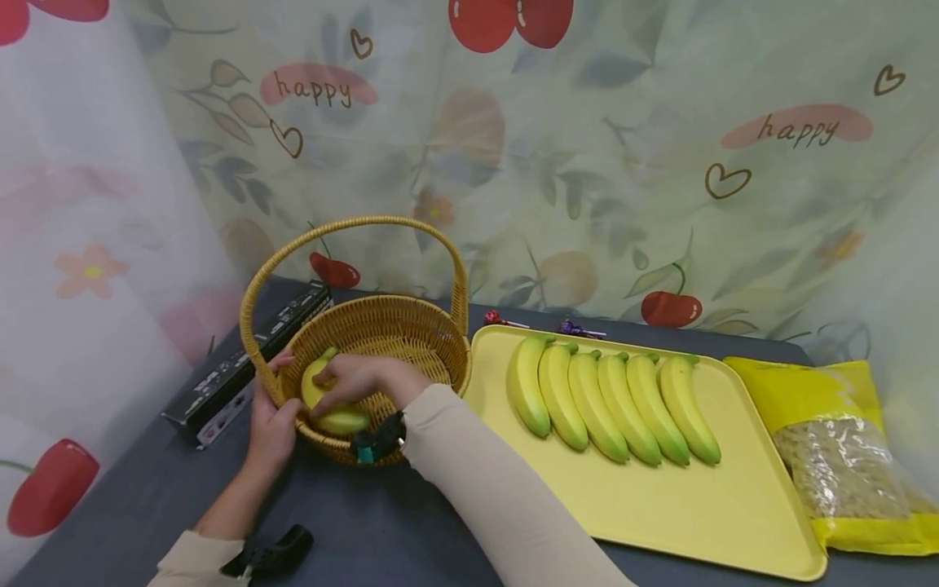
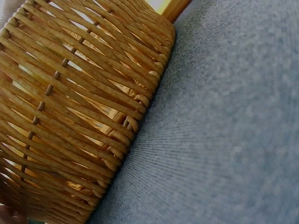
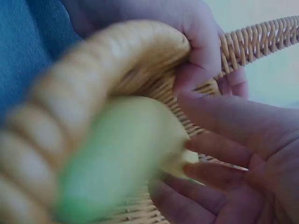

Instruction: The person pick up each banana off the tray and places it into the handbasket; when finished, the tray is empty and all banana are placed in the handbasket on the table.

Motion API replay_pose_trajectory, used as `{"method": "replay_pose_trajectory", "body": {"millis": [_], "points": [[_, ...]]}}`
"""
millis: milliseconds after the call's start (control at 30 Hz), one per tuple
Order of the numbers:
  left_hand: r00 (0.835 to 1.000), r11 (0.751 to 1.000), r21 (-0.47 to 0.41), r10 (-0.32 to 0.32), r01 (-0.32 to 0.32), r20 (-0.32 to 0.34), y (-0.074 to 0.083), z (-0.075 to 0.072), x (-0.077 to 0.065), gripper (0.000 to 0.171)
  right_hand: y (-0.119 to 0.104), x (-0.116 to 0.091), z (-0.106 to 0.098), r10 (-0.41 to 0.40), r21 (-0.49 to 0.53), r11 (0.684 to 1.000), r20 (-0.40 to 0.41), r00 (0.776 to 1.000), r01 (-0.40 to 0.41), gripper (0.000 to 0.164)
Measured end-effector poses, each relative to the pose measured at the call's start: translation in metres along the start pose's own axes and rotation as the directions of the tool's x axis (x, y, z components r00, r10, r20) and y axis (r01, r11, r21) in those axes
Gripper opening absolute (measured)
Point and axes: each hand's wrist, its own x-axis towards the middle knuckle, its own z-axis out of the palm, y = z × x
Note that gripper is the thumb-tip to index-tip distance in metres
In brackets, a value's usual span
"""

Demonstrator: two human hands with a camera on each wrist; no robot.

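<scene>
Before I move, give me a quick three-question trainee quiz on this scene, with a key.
1. True or false: six bananas lie on the tray.
2. Choose: the left grip holds (a) the box, (b) the basket, (c) the tray.
3. Fill in: in the head view, the tray lies between the basket and the ____.

Key: 1 true; 2 b; 3 bag.

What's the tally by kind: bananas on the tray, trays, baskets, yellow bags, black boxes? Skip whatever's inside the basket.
Bananas on the tray: 6
Yellow tray: 1
Wicker basket: 1
Yellow bag: 1
Black box: 1
Total: 10
</scene>
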Motion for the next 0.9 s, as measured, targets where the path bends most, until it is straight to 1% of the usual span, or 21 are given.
{"method": "replay_pose_trajectory", "body": {"millis": [133, 233, 300, 400, 500, 600, 667, 700, 767, 800, 900], "points": [[1.0, 1.0, -0.017, 0.016, -0.016, -0.002, -0.002, 0.0, 0.0, 0.054, 0.001, 0.0, -0.004, 0.008, -0.006, 1.0, 0.05, 0.999, -0.008, 0.051], [1.0, 0.999, -0.023, 0.025, -0.025, 0.004, -0.003, 0.001, -0.001, 0.054, 0.002, 0.0, -0.007, 0.025, 0.049, 0.998, 0.07, 0.997, -0.028, 0.049], [1.0, 0.999, -0.019, 0.026, -0.026, 0.009, -0.002, 0.001, -0.001, 0.054, 0.003, -0.001, -0.008, 0.039, 0.12, 0.992, 0.069, 0.997, -0.047, 0.048], [1.0, 1.0, -0.015, 0.022, -0.021, 0.013, -0.002, 0.001, -0.001, 0.054, 0.003, -0.001, -0.006, 0.075, 0.228, 0.97, 0.047, 0.996, -0.084, 0.046], [1.0, 1.0, -0.016, 0.025, -0.025, 0.011, -0.001, 0.001, -0.001, 0.053, 0.002, 0.0, -0.004, 0.114, 0.332, 0.937, 0.002, 0.993, -0.109, 0.042], [0.999, 0.999, -0.015, 0.032, -0.031, 0.012, -0.001, 0.001, -0.001, 0.053, 0.002, 0.003, -0.001, 0.154, 0.403, 0.907, -0.051, 0.987, -0.121, 0.038], [0.999, 0.999, -0.013, 0.039, -0.039, 0.011, -0.001, 0.0, -0.001, 0.053, 0.002, 0.004, 0.001, 0.173, 0.44, 0.89, -0.08, 0.982, -0.121, 0.033], [0.999, 0.999, -0.009, 0.039, -0.039, 0.01, -0.001, 0.0, -0.001, 0.053, 0.002, 0.005, 0.002, 0.174, 0.444, 0.888, -0.089, 0.981, -0.117, 0.026], [0.999, 0.999, -0.012, 0.044, -0.043, 0.011, -0.002, -0.001, -0.001, 0.053, 0.004, 0.005, 0.003, 0.161, 0.428, 0.898, -0.096, 0.982, -0.105, 0.009], [0.999, 0.999, -0.015, 0.046, -0.046, 0.011, -0.002, -0.001, -0.002, 0.053, 0.005, 0.005, 0.004, 0.148, 0.42, 0.903, -0.097, 0.984, -0.095, 0.007], [0.999, 0.999, -0.019, 0.051, -0.051, 0.013, -0.002, -0.002, -0.002, 0.053, 0.007, 0.003, 0.006, 0.114, 0.395, 0.916, -0.103, 0.988, -0.064, 0.029]]}}
